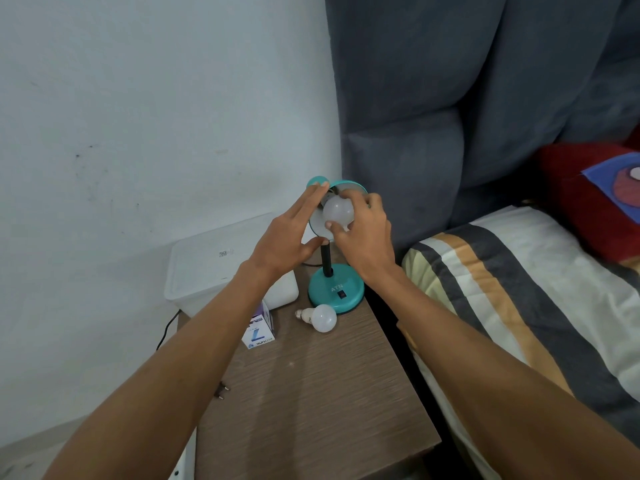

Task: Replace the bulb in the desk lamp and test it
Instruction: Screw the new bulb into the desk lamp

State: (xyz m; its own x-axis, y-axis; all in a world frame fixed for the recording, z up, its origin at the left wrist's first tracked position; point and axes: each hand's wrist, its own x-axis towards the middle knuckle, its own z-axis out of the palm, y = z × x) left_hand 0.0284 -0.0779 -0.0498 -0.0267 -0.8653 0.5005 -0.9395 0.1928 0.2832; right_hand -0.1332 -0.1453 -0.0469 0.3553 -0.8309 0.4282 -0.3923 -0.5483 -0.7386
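A teal desk lamp (336,289) stands at the back of a wooden bedside table (311,393), its shade tilted toward me. My right hand (363,233) grips a white bulb (337,210) inside the shade with curled fingers and thumb. My left hand (291,233) lies against the shade's left rim, fingers straight, thumb under the rim. A second white bulb (320,317) lies on its side on the table just in front of the lamp base. A black rocker switch (342,294) sits on the base.
A small bulb box (260,332) stands left of the loose bulb. A white plastic container (221,261) sits behind my left arm. A black plug (221,389) hangs off the table's left edge. A bed with a striped blanket (502,289) borders the right side.
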